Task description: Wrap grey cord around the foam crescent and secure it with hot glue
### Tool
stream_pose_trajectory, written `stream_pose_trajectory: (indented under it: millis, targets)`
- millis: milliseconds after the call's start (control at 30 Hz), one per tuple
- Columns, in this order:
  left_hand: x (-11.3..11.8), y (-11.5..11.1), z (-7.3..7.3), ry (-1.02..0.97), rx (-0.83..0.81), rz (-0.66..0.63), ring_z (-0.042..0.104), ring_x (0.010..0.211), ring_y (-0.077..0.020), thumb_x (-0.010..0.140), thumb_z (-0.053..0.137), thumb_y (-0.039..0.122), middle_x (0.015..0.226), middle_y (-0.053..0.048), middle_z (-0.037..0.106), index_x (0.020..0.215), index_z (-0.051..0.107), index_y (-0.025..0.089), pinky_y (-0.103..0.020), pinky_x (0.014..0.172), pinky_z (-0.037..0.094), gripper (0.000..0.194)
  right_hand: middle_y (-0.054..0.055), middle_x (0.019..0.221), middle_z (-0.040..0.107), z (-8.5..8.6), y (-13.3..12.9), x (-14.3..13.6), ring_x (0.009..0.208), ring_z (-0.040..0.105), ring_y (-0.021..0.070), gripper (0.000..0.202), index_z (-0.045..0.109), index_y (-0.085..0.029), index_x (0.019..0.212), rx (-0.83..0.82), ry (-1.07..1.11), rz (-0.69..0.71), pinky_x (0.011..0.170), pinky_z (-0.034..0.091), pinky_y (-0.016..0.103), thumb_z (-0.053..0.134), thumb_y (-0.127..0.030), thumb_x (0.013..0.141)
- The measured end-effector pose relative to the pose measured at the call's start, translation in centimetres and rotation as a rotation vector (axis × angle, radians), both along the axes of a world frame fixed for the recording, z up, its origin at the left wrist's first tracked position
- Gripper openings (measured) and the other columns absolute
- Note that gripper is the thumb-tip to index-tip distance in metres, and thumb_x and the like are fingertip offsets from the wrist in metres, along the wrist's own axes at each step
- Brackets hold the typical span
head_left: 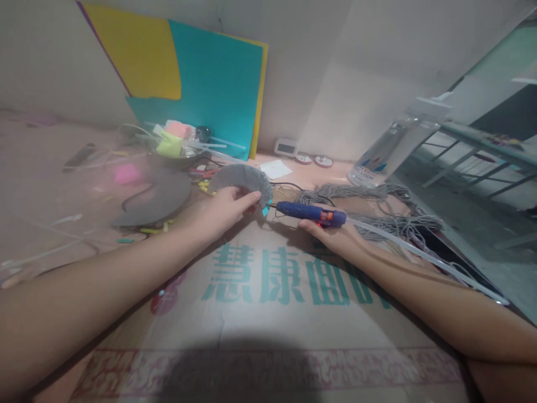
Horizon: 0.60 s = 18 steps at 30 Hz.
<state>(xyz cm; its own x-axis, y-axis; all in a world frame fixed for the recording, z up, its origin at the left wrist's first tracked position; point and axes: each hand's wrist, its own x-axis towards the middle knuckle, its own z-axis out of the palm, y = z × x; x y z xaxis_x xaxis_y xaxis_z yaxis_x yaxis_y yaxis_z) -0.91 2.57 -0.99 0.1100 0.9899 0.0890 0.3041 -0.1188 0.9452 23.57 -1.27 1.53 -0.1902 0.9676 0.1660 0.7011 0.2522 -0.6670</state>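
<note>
My left hand [229,210] pinches the near edge of a round grey piece [239,174], which looks covered in fine grey strands. A bit of bright teal shows at its right edge. In my right hand [335,232] is a blue hot glue gun [300,210] with an orange part and a small red light. Its nozzle points left and meets or nearly meets the teal edge; I cannot tell whether they touch. From the gun's rear a long translucent glue stick [423,254] runs down to the right. Most fingers of my right hand are hidden behind the gun.
Grey yarn [377,215] lies in loose loops on the right, below a clear bottle [392,146]. A curved dark grey piece [157,198] and a bowl [178,159] of scraps are on the left. Teal board [218,84] leans on the wall. Printed sheeting [268,324] covers the front.
</note>
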Motion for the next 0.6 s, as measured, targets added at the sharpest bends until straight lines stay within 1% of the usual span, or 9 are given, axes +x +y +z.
stream_pose_trajectory:
  millis: [133,400,600]
  targets:
    - [-0.03,-0.04,0.1,0.0,0.001,0.003,0.061,0.071,-0.0194,0.08,0.061,0.054,0.073,-0.005,0.069,0.074,0.068,0.016,-0.031,0.072,0.044,0.039,0.006,0.08,0.072,0.22,-0.15,-0.16,0.075,0.067,0.0248,0.034,0.069,-0.022,0.085,0.016,-0.012,-0.001,0.067,0.057,0.036,0.063,-0.054,0.077]
    - [0.07,-0.18,0.22,-0.025,-0.017,0.013,0.062,0.071,-0.0193,0.079,0.062,0.053,0.072,-0.004,0.069,0.073,0.067,0.017,-0.03,0.069,0.044,0.037,0.005,0.078,0.072,0.41,-0.22,-0.24,0.073,0.067,0.0242,0.032,0.069,-0.022,0.085,0.003,0.003,-0.023,0.064,0.056,0.034,0.065,-0.052,0.075]
    - [0.05,0.03,-0.06,-0.045,-0.011,-0.01,0.062,0.072,-0.0185,0.081,0.062,0.051,0.072,-0.004,0.069,0.071,0.067,0.017,-0.029,0.069,0.043,0.036,0.006,0.082,0.073,0.45,-0.29,-0.2,0.076,0.068,0.0251,0.032,0.071,-0.021,0.088,0.009,0.014,-0.038,0.068,0.057,0.034,0.065,-0.05,0.077]
